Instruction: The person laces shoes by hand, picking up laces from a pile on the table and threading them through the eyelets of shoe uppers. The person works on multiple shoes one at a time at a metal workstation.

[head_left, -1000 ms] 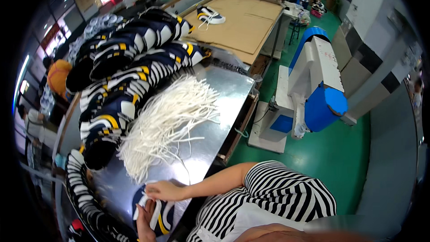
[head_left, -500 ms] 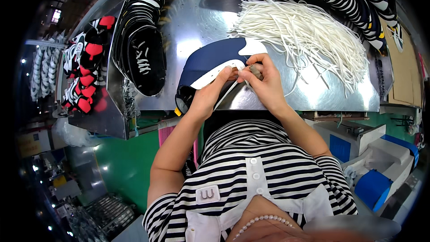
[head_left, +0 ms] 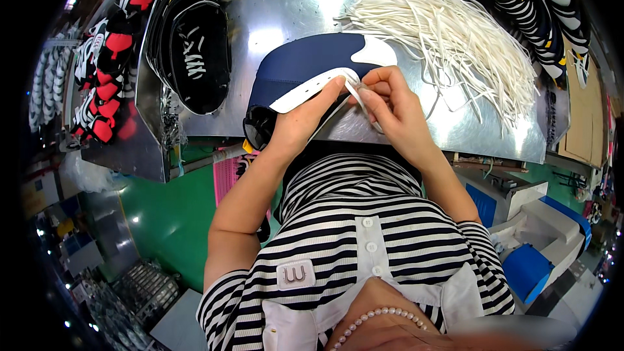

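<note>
Red-and-white uppers (head_left: 110, 88) line the far left, beside a stack of black-lined uppers (head_left: 205, 45) at the steel table's (head_left: 266, 6) left side. Your left hand (head_left: 304, 116) is clamped on the near edge of the navy upper (head_left: 296, 58), thumb pressed on its white strip (head_left: 307, 90). The upper sits in front of you at the table's near edge, long axis slanting from lower left to upper right: its black opening (head_left: 260, 127) faces you at lower left, its white-tipped end (head_left: 380, 51) points right and away. At that strip's right end, your right hand (head_left: 400, 112) pinches a white lace (head_left: 357, 97), thumb and fingertips together. Loose laces (head_left: 448, 42) fan out beyond, with more stacked uppers (head_left: 520, 6) behind.
</note>
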Demonstrator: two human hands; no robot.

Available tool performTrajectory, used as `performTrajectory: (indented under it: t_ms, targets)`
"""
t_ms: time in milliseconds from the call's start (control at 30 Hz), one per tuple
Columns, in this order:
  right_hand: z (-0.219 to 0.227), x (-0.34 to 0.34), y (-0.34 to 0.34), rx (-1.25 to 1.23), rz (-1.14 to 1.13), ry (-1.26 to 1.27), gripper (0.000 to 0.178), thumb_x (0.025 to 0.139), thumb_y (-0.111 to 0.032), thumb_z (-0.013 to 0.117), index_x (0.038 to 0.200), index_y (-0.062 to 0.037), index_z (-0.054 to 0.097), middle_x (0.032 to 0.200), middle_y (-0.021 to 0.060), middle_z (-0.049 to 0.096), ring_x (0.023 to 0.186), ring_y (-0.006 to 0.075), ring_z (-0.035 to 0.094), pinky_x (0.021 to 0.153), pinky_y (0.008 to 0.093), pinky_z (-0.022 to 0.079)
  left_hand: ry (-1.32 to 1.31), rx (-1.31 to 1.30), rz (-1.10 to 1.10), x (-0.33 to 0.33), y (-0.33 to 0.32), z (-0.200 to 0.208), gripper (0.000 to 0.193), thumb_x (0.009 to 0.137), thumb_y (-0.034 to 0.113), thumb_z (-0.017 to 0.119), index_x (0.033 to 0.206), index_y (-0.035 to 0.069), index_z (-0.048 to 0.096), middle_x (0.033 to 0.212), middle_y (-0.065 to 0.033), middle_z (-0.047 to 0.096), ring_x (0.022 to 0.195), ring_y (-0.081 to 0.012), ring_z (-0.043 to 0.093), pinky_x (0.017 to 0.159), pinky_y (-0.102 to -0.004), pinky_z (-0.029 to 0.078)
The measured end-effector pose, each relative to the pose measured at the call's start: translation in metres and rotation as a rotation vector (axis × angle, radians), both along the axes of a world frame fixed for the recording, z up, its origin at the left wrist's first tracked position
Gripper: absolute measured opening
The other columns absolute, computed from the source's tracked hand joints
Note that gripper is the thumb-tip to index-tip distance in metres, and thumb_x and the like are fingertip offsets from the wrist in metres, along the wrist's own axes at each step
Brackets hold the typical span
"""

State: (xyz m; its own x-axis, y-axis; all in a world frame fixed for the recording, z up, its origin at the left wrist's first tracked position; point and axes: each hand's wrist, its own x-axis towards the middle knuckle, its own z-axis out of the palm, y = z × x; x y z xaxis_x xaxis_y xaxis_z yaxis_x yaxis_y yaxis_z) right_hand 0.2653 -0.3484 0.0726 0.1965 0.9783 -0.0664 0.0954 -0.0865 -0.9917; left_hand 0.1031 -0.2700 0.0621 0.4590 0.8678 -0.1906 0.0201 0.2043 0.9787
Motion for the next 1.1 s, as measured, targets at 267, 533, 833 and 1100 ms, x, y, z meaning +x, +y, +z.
performTrajectory:
  t_ms: [267,533,833,1100]
  targets:
    - [0.005,0.004,-0.002,-0.006,0.017,0.075,0.017,0.096,-0.009,0.06,0.107,0.0034,0.057,0.086,0.0101,0.069,0.064,0.0101,0.058,0.06,0.024,0.047,-0.012,0.065,0.014,0.002,-0.002,0.001,0.016,0.093,0.013,0.067,0.101,0.0,0.071,0.092,-0.0008,0.07,0.08,-0.0068,0.062,0.069,-0.0225,0.05]
    - [0.002,0.004,0.0,-0.04,0.003,-0.025,0.016,0.094,-0.006,0.058,0.107,0.0033,0.056,0.083,0.0126,0.071,0.059,0.0128,0.06,0.057,0.0257,0.048,0.128,0.591,-0.001,-0.004,-0.014,-0.011,0.016,0.092,0.01,0.064,0.103,-0.001,0.068,0.096,-0.0094,0.07,0.081,-0.0177,0.067,0.068,-0.0298,0.052]
    - [0.014,-0.004,0.016,0.04,0.17,-0.569,0.017,0.092,-0.005,0.056,0.109,0.0008,0.055,0.081,0.0184,0.068,0.074,0.0359,0.067,0.067,0.0404,0.05,0.197,0.608,-0.016,-0.02,-0.017,-0.011,0.02,0.094,0.016,0.062,0.106,0.001,0.068,0.096,-0.0068,0.07,0.085,-0.0152,0.067,0.073,-0.0289,0.052]
    - [-0.008,0.039,0.028,-0.07,-0.024,-0.08,0.048,0.072,-0.015,0.084,0.112,0.0006,0.064,0.097,0.0072,0.067,0.086,0.0102,0.061,0.077,0.0223,0.048,0.07,0.168,-0.061,-0.012,0.005,0.011,0.029,0.093,0.028,0.067,0.093,0.0,0.068,0.085,-0.0037,0.07,0.075,-0.012,0.066,0.067,-0.0278,0.052]
